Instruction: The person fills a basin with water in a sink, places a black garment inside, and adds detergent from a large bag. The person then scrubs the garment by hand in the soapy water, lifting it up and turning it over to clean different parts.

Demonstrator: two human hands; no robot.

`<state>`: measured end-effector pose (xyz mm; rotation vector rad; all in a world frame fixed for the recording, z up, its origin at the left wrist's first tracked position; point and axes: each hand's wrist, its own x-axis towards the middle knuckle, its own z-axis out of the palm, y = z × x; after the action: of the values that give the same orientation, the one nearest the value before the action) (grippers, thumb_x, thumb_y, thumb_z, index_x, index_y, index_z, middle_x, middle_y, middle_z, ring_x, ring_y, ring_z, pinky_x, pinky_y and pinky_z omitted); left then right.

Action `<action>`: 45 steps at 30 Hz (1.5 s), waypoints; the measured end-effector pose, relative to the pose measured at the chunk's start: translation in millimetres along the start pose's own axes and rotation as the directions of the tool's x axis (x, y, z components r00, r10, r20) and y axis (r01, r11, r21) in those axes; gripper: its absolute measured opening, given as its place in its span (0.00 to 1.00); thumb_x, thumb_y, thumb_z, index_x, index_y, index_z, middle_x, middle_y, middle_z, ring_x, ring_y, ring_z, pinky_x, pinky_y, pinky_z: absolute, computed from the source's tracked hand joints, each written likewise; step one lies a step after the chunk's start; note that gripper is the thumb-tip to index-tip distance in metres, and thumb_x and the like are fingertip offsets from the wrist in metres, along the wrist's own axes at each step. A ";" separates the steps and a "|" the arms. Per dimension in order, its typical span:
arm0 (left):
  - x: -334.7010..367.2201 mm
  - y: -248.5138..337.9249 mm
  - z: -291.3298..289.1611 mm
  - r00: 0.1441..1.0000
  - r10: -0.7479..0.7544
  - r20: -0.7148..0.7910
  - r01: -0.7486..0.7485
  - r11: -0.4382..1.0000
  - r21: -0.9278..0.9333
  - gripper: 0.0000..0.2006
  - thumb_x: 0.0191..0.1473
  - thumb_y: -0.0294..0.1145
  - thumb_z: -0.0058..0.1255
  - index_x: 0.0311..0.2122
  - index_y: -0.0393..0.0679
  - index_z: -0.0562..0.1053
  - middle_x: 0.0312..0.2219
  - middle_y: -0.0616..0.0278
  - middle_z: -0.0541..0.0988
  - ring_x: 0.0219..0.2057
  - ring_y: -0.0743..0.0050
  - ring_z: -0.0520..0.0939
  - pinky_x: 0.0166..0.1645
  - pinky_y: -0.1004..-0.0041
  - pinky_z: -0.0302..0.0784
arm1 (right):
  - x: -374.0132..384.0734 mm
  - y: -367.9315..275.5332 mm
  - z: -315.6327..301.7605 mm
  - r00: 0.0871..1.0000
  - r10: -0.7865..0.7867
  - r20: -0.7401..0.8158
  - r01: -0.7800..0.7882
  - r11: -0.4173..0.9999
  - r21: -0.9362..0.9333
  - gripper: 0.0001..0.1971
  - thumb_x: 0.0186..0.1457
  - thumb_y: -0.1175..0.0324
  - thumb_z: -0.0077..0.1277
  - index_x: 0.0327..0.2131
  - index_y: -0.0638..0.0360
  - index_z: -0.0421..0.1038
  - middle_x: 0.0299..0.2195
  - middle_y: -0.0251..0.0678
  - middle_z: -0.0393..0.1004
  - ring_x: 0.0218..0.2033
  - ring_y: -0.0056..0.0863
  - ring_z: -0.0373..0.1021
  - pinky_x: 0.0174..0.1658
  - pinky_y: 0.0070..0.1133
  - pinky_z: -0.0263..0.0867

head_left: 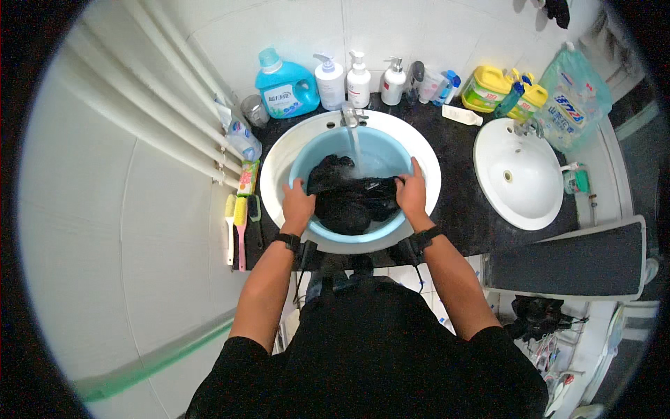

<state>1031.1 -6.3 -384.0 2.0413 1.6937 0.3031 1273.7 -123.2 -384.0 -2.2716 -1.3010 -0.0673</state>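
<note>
A light blue plastic basin sits inside the left white sink, under the running faucet. Water streams down into the basin. In it lies a black garment, bunched and partly stretched between my hands; its exact kind cannot be made out. My left hand grips the garment's left end at the basin's left rim. At the right rim my right hand is closed on the other end, its thumb and fingers pinching the cloth.
Along the back wall stand a blue detergent bottle, several pump bottles and yellow jugs. Brushes lie on the left of the black counter. A second white sink is at the right, near a green plastic bag.
</note>
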 end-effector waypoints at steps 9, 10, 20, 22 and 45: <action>34.5 -16.4 1.5 0.978 0.208 0.023 -0.209 0.978 0.021 0.23 0.40 0.29 0.56 0.44 0.40 0.66 0.41 0.45 0.65 0.35 0.42 0.74 0.41 0.59 0.71 | -35.8 -13.7 14.9 0.952 0.305 -0.033 -0.289 0.930 0.228 0.07 0.46 0.77 0.49 0.29 0.72 0.73 0.57 0.43 0.54 0.43 0.46 0.65 0.47 0.30 0.62; 34.1 -10.9 -3.1 0.988 0.133 0.077 -0.132 0.991 -0.018 0.21 0.40 0.28 0.55 0.43 0.40 0.67 0.41 0.45 0.66 0.39 0.43 0.72 0.43 0.59 0.70 | -39.2 -19.6 10.1 0.952 0.302 -0.050 -0.284 0.933 0.222 0.07 0.46 0.76 0.49 0.29 0.71 0.74 0.57 0.44 0.54 0.43 0.45 0.65 0.45 0.29 0.63; 46.0 28.0 -49.6 0.808 0.589 -0.034 -0.579 0.802 0.147 0.11 0.42 0.26 0.51 0.35 0.40 0.71 0.33 0.51 0.70 0.36 0.58 0.72 0.44 0.60 0.68 | 6.4 -40.9 -43.7 0.984 0.109 -0.143 -0.073 0.970 0.234 0.09 0.49 0.70 0.48 0.33 0.63 0.72 0.29 0.49 0.72 0.33 0.47 0.68 0.38 0.30 0.64; 72.2 31.0 -53.5 0.959 0.267 0.098 -0.199 0.875 -0.441 0.09 0.46 0.26 0.47 0.36 0.40 0.71 0.31 0.53 0.70 0.32 0.62 0.73 0.38 0.63 0.72 | 27.0 -55.3 -73.3 0.989 0.124 -0.082 -0.093 0.947 0.307 0.09 0.49 0.71 0.47 0.33 0.65 0.72 0.30 0.49 0.73 0.32 0.45 0.70 0.37 0.29 0.66; 60.3 133.5 -324.8 0.872 0.490 -0.004 -0.254 0.445 -0.859 0.11 0.49 0.26 0.45 0.39 0.35 0.73 0.30 0.61 0.76 0.29 0.75 0.76 0.37 0.77 0.71 | 148.8 -140.7 -292.2 0.999 -0.030 -0.040 0.049 0.736 0.675 0.11 0.53 0.67 0.45 0.35 0.67 0.69 0.29 0.34 0.73 0.32 0.22 0.68 0.40 0.19 0.63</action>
<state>1012.6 103.5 -45.5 1.5359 0.6307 0.8049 1299.1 -82.0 -30.5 -1.6003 -1.1133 0.3183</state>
